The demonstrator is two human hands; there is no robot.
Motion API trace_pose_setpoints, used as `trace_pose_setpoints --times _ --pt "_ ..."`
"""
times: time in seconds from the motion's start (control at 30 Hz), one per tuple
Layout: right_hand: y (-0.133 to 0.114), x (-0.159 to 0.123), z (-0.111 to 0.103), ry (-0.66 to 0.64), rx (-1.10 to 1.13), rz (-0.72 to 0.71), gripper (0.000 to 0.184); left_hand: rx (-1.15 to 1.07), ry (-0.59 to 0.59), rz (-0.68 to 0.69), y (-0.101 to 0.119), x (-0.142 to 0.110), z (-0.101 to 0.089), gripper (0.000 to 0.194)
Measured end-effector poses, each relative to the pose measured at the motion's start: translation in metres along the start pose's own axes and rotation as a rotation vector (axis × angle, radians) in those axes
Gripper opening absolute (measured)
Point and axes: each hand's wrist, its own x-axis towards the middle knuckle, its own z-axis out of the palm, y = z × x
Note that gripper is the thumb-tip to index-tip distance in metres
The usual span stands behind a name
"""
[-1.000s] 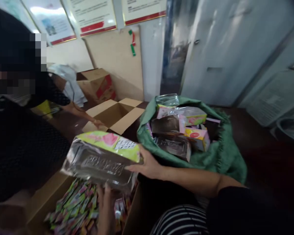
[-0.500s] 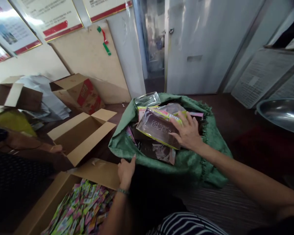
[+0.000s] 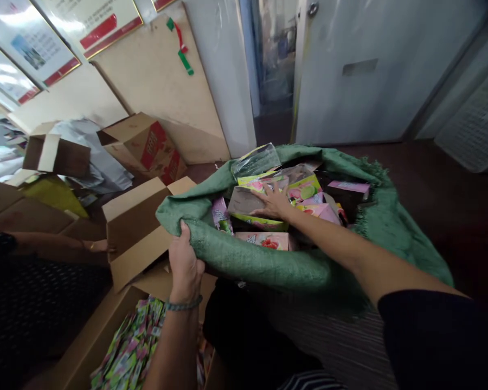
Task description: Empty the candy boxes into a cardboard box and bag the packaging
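The brown-faced box [image 3: 244,201] lies on the heap inside the green sack [image 3: 264,265], a little left of the middle of its mouth. Pressing it down works best with an even, flat push on the broad face; weight on one end would probably tip it against its neighbours. Keeping the rim taut and outward should stop the cloth folding in over the packs, and the clear plastic tray [image 3: 256,161] at the far rim looks the likeliest to slide out.

The box sits beneath the right hand [image 3: 275,205], whose grip is spread, palm down, over the box's right end, its left part uncovered. The left hand [image 3: 185,268] has its grip closed on the sack's near-left rim, thumb uppermost, apart from the box. A pink box [image 3: 264,240] lies just nearer the wearer. Outside, loose sachets [image 3: 134,346] fill a carton [image 3: 85,338] beside the left forearm.
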Motion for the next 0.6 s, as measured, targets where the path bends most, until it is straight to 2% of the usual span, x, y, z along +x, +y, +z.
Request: trace_pose_setpoints --times 0.07,0.13,0.27,0.33,0.43,0.5,0.6 --pt "0.002 0.001 0.02 -0.019 0.033 -0.015 0.083 -0.032 -0.018 -0.049 0.004 -0.001 0.0 0.04" --pt "0.004 0.001 0.041 -0.025 0.057 -0.013 0.083 -0.096 -0.09 -0.109 0.0 -0.005 0.003 0.045" --pt "0.01 0.006 0.078 -0.089 0.07 0.031 0.079 -0.086 -0.234 -0.165 -0.02 -0.011 0.007 0.053" --pt "0.013 0.013 0.091 -0.123 0.065 0.058 0.075 -0.071 -0.278 -0.186 -0.036 -0.011 0.001 0.055" --pt "0.012 0.019 0.099 -0.186 0.051 0.108 0.073 -0.057 -0.243 -0.193 -0.06 -0.01 -0.024 0.053" --pt "0.009 0.018 0.095 -0.235 0.042 0.134 0.073 0.042 -0.217 -0.185 -0.073 -0.012 -0.05 0.038" --pt "0.002 0.019 0.078 -0.308 0.012 0.158 0.074 0.299 -0.243 -0.225 -0.083 -0.026 -0.089 0.017"
